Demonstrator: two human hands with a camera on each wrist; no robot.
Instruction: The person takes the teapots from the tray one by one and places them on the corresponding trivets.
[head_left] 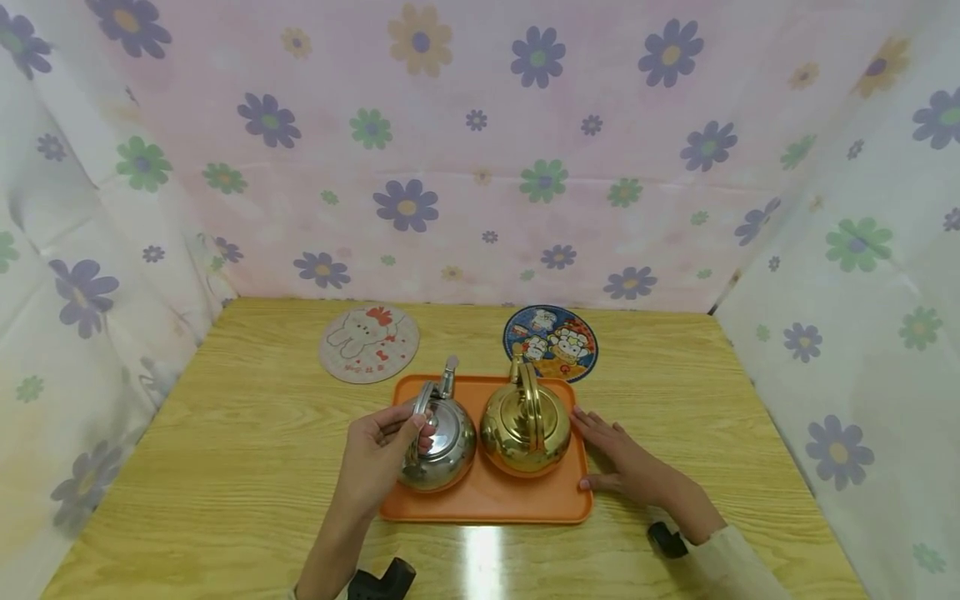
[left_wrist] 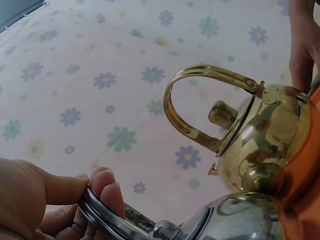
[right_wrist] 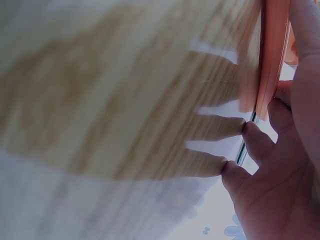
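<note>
head view: the left hand point(head_left: 375, 458) is clamped on the arched handle point(head_left: 422, 400) of a silver kettle point(head_left: 452, 457), pinched between thumb and fingertips. the kettle is upright over the left half of an orange tray point(head_left: 510, 505), its spout point(head_left: 447, 377) directed toward the rear; the contact of its base with the tray cannot be made out. just beside it, on the right half of the tray, stands a gold kettle point(head_left: 513, 425) of similar form, its handle raised. the right hand point(head_left: 630, 464) lies at the right edge of the tray, fingers and thumb apart and extended, clasping nothing. behind the tray, on the wood-grain table point(head_left: 675, 367), lie two round mats: a pale mat point(head_left: 367, 346) with a rabbit and red bow at left, and a blue mat point(head_left: 550, 333) with cartoon figures at right. a flowered cloth point(head_left: 480, 154) forms the background.

left wrist view: thumb and fingers meet on the silver handle; the gold kettle stands beyond.

right wrist view: spread fingertips rest on the glossy tabletop, next to the tray's outer wall.
</note>
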